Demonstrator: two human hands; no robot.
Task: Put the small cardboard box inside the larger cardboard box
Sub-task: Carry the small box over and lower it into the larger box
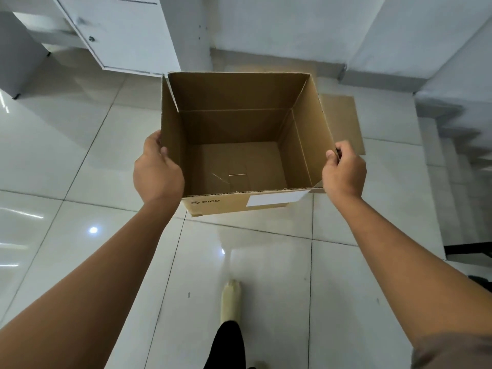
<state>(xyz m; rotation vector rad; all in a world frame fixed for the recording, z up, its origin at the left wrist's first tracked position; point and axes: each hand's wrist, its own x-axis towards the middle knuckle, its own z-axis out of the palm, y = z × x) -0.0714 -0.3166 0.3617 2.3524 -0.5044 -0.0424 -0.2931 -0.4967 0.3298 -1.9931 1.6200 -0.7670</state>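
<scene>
A large brown cardboard box (239,123) is held up over the tiled floor, its top open and its inside empty. Its near wall carries a "PICO" print and a white label. My left hand (157,169) grips the box's left side flap, thumb on the inner face. My right hand (343,169) pinches the right side flap near its front corner. A flat brown cardboard piece (346,121) shows behind the right flap; I cannot tell whether it is a flap or another box. No small box is in view.
Glossy white floor tiles (80,222) spread all round. A white cabinet door (119,33) and wall stand behind the box. Pale steps (458,134) rise at the right. My foot in a light sock (231,299) points forward below the box.
</scene>
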